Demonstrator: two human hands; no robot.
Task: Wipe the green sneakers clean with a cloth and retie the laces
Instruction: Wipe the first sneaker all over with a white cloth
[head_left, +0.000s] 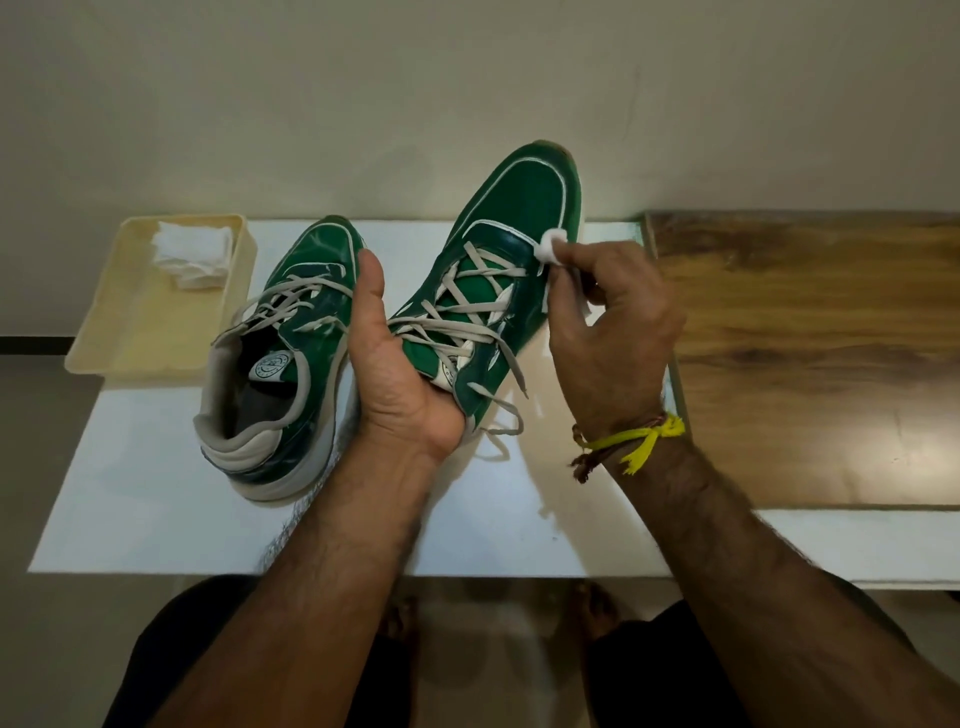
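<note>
The green sneakers are apart: one sneaker (280, 358) stands on the white desk (156, 509) with its heel toward the person, its grey laces (283, 301) loose across the tongue. The other sneaker (498, 270) is lifted off the desk, toe pointing up and away, heel end resting in the left hand (400, 374). That hand cups the shoe from beneath at the collar, fingers curled under it and the thumb standing upright along its inner side. Its laces (467, 322) are undone, and the ends trail down toward the desk near the wrist.

The right hand (608, 332) pinches a small white cloth (550, 249) between curled fingers and thumb, the wad pressed to the outer side of the raised sneaker just beside the top eyelets. A yellow thread (644, 441) and a brown cord are tied round the right wrist.

At the desk's far left sits a cream tray (130, 322) holding a folded white cloth pile (192, 254) in its far corner. A wooden board (815, 353) lies to the right, touching the desk edge.
</note>
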